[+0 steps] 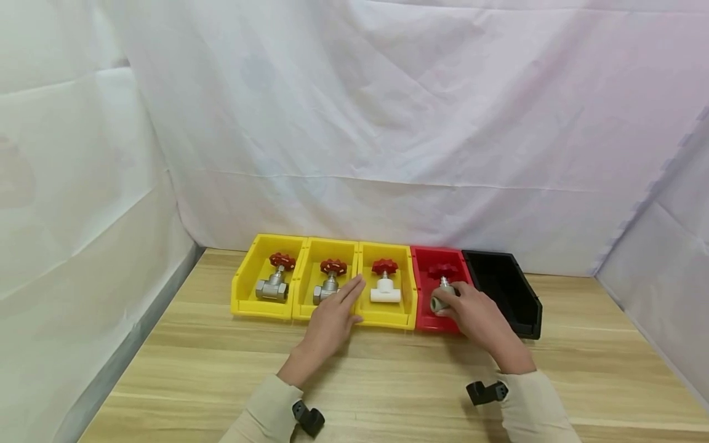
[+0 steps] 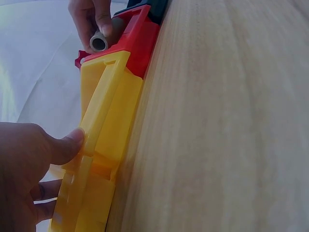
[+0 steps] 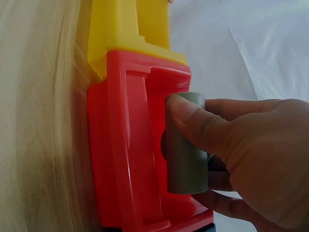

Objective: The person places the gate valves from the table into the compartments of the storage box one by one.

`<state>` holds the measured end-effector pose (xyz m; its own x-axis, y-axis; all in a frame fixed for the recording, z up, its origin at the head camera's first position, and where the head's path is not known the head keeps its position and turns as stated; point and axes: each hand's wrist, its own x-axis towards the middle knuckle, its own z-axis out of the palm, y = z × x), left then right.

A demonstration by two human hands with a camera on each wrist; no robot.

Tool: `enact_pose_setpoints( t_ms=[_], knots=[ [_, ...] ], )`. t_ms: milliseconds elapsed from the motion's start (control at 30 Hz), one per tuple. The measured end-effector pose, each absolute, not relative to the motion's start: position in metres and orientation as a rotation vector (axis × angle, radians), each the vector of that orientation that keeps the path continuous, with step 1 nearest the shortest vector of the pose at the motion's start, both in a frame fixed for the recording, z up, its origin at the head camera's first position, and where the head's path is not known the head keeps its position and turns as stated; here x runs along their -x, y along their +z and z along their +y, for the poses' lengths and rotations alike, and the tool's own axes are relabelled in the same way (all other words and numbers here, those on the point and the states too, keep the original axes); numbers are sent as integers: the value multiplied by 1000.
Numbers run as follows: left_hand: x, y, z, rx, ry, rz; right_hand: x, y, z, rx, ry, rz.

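Note:
My right hand [image 1: 475, 311] grips a grey-green valve [image 3: 187, 145] by its pipe body, thumb across the front and fingers behind. The valve's red handwheel [image 1: 442, 271] points to the back of the red bin [image 1: 429, 325], and the body is tilted in that bin. My left hand [image 1: 331, 320] rests at the front of the middle and right yellow bins, fingers extended and thumb on the front rim [image 2: 82, 140]. Beside its fingers, a metal valve [image 1: 330, 284] with a red wheel is partly covered. A white valve [image 1: 385, 289] with a red wheel sits in the right yellow bin [image 1: 407, 320].
Another metal valve [image 1: 274, 287] with a red wheel lies in the leftmost yellow bin [image 1: 240, 304]. A black bin [image 1: 532, 311] stands at the right end of the joined row. White cloth [image 1: 388, 123] hangs behind the wooden table [image 1: 388, 381].

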<state>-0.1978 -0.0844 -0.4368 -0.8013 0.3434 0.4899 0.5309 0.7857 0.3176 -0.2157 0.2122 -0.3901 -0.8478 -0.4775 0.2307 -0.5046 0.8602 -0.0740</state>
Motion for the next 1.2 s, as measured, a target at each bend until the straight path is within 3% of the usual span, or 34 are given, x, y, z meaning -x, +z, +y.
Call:
enact_pose_setpoints(
  t_ms=[733, 1200],
  knots=[
    [198, -438, -85, 663, -630, -2568, 231, -397, 199, -598, 199, -3055],
    [198, -438, -85, 668, -622, -2569, 241, -398, 198, -680, 158, -3132]
  ],
)
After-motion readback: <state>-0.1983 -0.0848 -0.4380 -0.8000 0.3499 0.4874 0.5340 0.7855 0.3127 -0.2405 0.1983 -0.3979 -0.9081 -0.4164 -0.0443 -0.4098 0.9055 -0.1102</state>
